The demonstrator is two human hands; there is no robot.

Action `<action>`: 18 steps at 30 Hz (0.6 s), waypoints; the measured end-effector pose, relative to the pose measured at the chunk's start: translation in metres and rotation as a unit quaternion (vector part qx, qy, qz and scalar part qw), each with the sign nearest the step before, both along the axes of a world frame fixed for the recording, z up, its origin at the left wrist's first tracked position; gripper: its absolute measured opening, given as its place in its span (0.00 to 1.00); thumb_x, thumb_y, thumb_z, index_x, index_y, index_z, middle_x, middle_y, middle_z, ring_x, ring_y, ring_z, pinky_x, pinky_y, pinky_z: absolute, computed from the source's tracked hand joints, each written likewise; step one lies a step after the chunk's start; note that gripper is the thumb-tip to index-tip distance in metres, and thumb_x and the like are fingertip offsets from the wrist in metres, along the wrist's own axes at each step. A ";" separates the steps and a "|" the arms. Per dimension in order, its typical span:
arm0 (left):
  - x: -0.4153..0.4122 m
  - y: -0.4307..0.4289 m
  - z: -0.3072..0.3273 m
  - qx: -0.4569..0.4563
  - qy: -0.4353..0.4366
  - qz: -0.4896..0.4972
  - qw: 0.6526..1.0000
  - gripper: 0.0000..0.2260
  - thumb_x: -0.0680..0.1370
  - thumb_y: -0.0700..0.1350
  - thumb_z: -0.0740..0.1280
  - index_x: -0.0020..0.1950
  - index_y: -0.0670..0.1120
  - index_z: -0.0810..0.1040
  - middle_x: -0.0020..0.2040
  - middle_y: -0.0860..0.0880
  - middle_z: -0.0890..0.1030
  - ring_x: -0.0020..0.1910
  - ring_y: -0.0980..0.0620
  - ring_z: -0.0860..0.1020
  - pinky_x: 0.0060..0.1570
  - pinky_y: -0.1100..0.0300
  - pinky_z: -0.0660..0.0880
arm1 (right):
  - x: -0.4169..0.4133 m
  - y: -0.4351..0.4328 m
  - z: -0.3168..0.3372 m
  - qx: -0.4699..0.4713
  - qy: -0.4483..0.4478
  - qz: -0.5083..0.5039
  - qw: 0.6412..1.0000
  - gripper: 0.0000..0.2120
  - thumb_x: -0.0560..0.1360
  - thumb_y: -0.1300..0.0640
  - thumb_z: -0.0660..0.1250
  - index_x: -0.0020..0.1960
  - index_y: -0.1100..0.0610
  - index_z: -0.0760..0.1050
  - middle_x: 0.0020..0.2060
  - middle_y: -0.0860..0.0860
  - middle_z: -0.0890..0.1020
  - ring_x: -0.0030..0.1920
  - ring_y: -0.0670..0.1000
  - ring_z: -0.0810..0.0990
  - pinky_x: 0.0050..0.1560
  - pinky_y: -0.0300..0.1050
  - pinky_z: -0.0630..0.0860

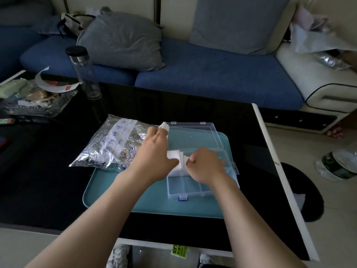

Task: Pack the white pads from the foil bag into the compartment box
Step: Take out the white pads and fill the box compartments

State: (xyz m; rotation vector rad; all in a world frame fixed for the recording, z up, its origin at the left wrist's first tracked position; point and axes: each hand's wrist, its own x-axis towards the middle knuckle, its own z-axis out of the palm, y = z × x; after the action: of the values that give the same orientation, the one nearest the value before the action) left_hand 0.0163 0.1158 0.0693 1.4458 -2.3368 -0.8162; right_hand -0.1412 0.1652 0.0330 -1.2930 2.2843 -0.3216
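Note:
A clear compartment box (190, 187) lies open on a teal tray (150, 200), its lid (193, 138) folded back flat. The crinkled foil bag (114, 144) with blue drawings lies at the tray's left rear corner. My left hand (154, 151) holds a stack of white pads (174, 154) over the box's left rear part, and a white pad corner (164, 126) sticks up past its fingertips. My right hand (205, 163), fingers curled, pinches the right edge of the white pads (183, 158) over the box. The front compartments look bare.
The tray sits on a black glass table (245, 151) with a white right edge. A clear bottle (84, 72) with a black cap and a glass dish (32, 101) of clutter stand at the back left. A blue sofa (212, 74) runs behind the table.

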 end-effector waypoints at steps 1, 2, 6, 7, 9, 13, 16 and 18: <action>0.000 0.000 0.001 -0.015 0.028 0.012 0.999 0.31 0.76 0.42 0.77 0.76 0.41 0.69 0.70 0.45 0.68 0.58 0.43 0.77 0.52 0.64 0.66 | 0.000 0.001 -0.001 0.011 -0.006 0.009 1.000 0.09 0.74 0.61 0.61 0.35 0.57 0.76 0.33 0.51 0.79 0.46 0.59 0.78 0.55 0.52 0.67; 0.000 0.001 0.001 -0.030 0.055 0.023 0.998 0.25 0.78 0.40 0.73 0.74 0.42 0.72 0.70 0.45 0.70 0.55 0.43 0.79 0.51 0.65 0.65 | -0.001 0.002 -0.001 0.008 -0.005 0.016 1.000 0.11 0.74 0.61 0.60 0.41 0.58 0.81 0.38 0.52 0.83 0.49 0.59 0.79 0.54 0.52 0.64; -0.006 0.004 0.005 0.005 0.147 0.086 0.985 0.15 0.82 0.38 0.65 0.64 0.51 0.83 0.55 0.50 0.81 0.47 0.45 0.80 0.44 0.61 0.71 | -0.001 0.004 0.014 -0.132 -0.056 -0.061 0.988 0.14 0.80 0.57 0.61 0.48 0.60 0.85 0.39 0.53 0.87 0.44 0.58 0.82 0.49 0.47 0.70; -0.007 0.005 0.005 0.040 0.181 0.098 0.978 0.15 0.81 0.37 0.65 0.59 0.55 0.85 0.51 0.53 0.83 0.42 0.47 0.80 0.39 0.62 0.73 | -0.001 0.004 0.020 -0.179 -0.128 -0.100 0.970 0.14 0.80 0.55 0.62 0.47 0.61 0.84 0.37 0.52 0.86 0.42 0.57 0.83 0.46 0.45 0.72; -0.009 0.005 0.007 0.109 0.259 0.116 0.953 0.16 0.80 0.36 0.66 0.52 0.55 0.88 0.45 0.55 0.84 0.33 0.51 0.78 0.32 0.65 0.73 | 0.003 0.003 0.032 -0.229 -0.267 -0.155 0.923 0.13 0.77 0.51 0.65 0.47 0.60 0.83 0.36 0.50 0.85 0.39 0.52 0.86 0.43 0.44 0.76; -0.011 0.005 0.013 0.217 0.345 0.130 0.904 0.10 0.79 0.32 0.68 0.50 0.45 0.85 0.35 0.49 0.78 0.21 0.62 0.70 0.24 0.70 0.65 | 0.007 0.006 0.046 -0.261 -0.346 -0.162 0.886 0.11 0.77 0.57 0.73 0.58 0.50 0.81 0.43 0.50 0.88 0.45 0.51 0.88 0.46 0.47 0.84; -0.012 0.003 0.013 0.254 0.394 0.114 0.876 0.11 0.79 0.31 0.70 0.47 0.46 0.74 0.34 0.50 0.78 0.29 0.56 0.77 0.30 0.66 0.72 | 0.004 0.014 0.049 -0.309 -0.310 -0.131 0.890 0.14 0.77 0.56 0.76 0.60 0.46 0.80 0.40 0.52 0.88 0.42 0.49 0.87 0.43 0.42 0.83; -0.011 0.003 0.010 0.259 0.426 0.106 0.860 0.14 0.79 0.31 0.71 0.49 0.47 0.69 0.38 0.46 0.82 0.39 0.47 0.81 0.42 0.56 0.77 | 0.004 0.018 0.052 -0.334 -0.289 -0.122 0.889 0.14 0.77 0.57 0.76 0.61 0.48 0.81 0.39 0.53 0.87 0.41 0.52 0.87 0.44 0.46 0.84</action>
State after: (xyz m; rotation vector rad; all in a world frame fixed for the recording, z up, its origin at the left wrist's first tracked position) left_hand 0.0048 0.1187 0.0795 1.1077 -1.3135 -1.6751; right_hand -0.1370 0.1834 0.0849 -0.9801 1.8475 -1.4716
